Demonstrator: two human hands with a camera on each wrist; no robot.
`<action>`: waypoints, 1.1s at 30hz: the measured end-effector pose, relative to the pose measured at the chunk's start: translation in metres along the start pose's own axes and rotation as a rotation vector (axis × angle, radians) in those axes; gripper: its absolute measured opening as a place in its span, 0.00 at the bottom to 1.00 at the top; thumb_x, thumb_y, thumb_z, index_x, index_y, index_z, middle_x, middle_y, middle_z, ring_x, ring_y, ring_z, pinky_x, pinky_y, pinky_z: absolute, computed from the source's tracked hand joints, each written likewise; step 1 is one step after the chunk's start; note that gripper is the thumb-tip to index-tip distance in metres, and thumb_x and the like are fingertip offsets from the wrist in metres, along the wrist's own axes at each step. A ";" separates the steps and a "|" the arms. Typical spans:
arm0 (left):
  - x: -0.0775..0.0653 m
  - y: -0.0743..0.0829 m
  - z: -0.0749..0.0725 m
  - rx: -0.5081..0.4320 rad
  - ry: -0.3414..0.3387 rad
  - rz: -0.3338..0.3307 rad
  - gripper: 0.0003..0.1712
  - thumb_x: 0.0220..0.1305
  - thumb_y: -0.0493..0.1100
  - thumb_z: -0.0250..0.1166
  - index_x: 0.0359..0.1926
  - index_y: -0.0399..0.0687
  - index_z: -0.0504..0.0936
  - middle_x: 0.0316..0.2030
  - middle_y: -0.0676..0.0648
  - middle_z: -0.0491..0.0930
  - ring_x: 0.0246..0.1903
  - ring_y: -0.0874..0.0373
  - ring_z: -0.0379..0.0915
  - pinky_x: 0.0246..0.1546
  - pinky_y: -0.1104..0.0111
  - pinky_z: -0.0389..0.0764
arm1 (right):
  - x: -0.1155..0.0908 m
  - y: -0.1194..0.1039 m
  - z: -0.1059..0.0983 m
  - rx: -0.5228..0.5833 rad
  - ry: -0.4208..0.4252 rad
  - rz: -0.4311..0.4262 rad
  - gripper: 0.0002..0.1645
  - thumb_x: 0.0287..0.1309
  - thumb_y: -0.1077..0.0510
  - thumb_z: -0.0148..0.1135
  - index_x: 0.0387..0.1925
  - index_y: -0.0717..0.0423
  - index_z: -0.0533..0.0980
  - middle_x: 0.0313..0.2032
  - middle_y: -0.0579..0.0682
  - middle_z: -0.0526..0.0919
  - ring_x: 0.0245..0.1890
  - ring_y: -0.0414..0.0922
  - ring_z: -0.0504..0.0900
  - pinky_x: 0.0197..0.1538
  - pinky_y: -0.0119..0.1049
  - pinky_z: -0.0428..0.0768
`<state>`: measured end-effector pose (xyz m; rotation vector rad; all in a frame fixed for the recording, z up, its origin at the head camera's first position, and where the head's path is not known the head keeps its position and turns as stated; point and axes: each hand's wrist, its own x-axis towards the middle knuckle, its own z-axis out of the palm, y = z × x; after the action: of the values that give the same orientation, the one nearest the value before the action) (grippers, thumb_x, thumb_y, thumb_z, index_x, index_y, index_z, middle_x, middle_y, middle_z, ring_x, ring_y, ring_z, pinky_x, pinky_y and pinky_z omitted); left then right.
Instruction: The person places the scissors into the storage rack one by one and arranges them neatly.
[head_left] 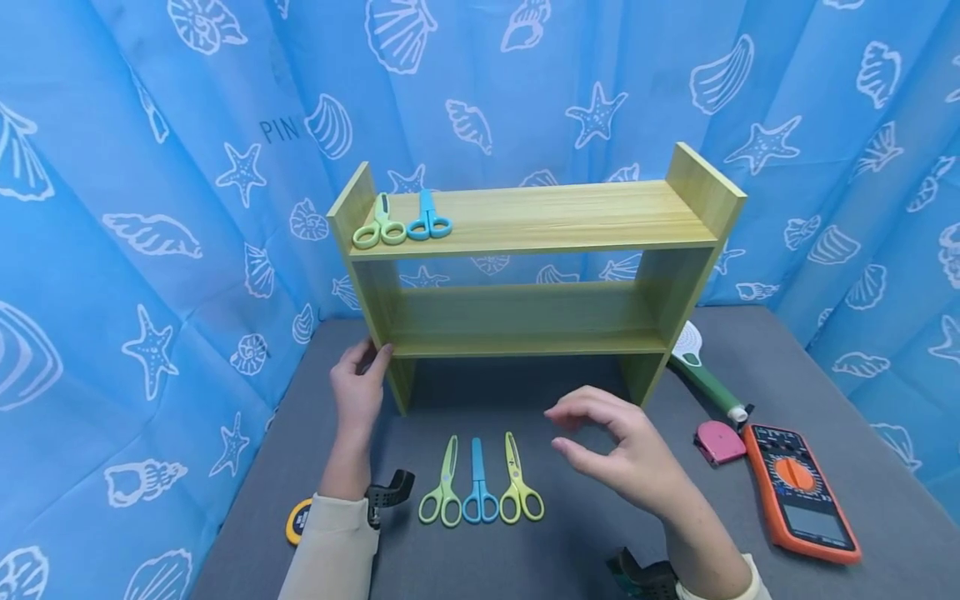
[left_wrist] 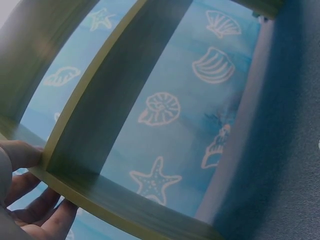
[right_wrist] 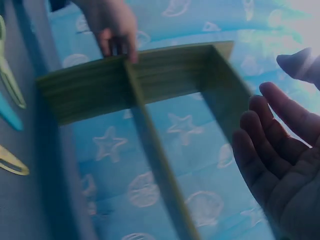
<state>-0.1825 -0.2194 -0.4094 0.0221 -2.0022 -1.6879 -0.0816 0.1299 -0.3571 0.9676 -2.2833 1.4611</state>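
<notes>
A two-tier wooden shelf (head_left: 528, 343) stands on the grey table. My left hand (head_left: 358, 390) grips its left side panel at the lower board, with the thumb at the front edge and the fingers outside in the left wrist view. My right hand (head_left: 630, 450) is in the air before the shelf's right half, fingers loosely bent, holding nothing. Green scissors (head_left: 446, 477), blue scissors (head_left: 477, 483) and yellow scissors (head_left: 516, 475) lie in a row on the table between my hands. On the top board's left end rest light green scissors (head_left: 382, 218) and blue scissors (head_left: 427, 215).
Right of the shelf lie a green-handled tool with a white head (head_left: 705, 383), a pink tape measure (head_left: 720, 440) and an orange multimeter (head_left: 802, 492). A yellow tape measure (head_left: 297, 520) is partly hidden by the left sleeve. A blue shell-patterned curtain (head_left: 480, 100) hangs behind.
</notes>
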 end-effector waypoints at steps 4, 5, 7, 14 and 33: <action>-0.004 0.017 0.000 0.007 -0.012 -0.008 0.20 0.73 0.35 0.64 0.62 0.30 0.79 0.55 0.31 0.78 0.56 0.42 0.77 0.54 0.70 0.80 | -0.011 0.010 0.015 -0.009 0.001 0.074 0.19 0.57 0.65 0.76 0.48 0.45 0.84 0.44 0.40 0.84 0.40 0.43 0.82 0.44 0.36 0.85; -0.006 0.022 0.000 0.010 -0.011 -0.010 0.20 0.73 0.35 0.64 0.62 0.29 0.79 0.54 0.30 0.78 0.56 0.42 0.77 0.53 0.71 0.80 | -0.013 0.013 0.019 -0.017 -0.002 0.090 0.19 0.56 0.65 0.76 0.48 0.44 0.84 0.43 0.39 0.83 0.39 0.44 0.82 0.44 0.37 0.85; -0.006 0.025 0.000 0.006 -0.011 -0.005 0.20 0.73 0.35 0.64 0.61 0.29 0.79 0.54 0.31 0.78 0.55 0.43 0.77 0.52 0.75 0.80 | -0.016 0.021 0.028 -0.048 -0.016 0.125 0.20 0.55 0.65 0.77 0.46 0.44 0.84 0.42 0.36 0.83 0.39 0.41 0.82 0.43 0.37 0.84; -0.010 0.033 0.000 0.017 0.003 -0.004 0.19 0.73 0.33 0.64 0.61 0.28 0.79 0.53 0.30 0.78 0.54 0.42 0.77 0.48 0.78 0.79 | -0.025 0.053 0.052 -0.148 -0.096 0.219 0.16 0.54 0.64 0.77 0.44 0.47 0.85 0.40 0.38 0.83 0.35 0.40 0.80 0.39 0.37 0.83; 0.001 -0.005 0.000 0.014 0.019 -0.006 0.20 0.72 0.41 0.67 0.61 0.40 0.82 0.53 0.38 0.80 0.54 0.49 0.78 0.48 0.77 0.79 | -0.045 0.096 0.087 -0.296 -0.322 0.465 0.09 0.48 0.64 0.76 0.24 0.51 0.82 0.24 0.39 0.75 0.25 0.36 0.72 0.29 0.33 0.74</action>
<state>-0.1849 -0.2208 -0.4135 0.0489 -2.0015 -1.6710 -0.0998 0.0966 -0.4886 0.6476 -3.0081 1.1183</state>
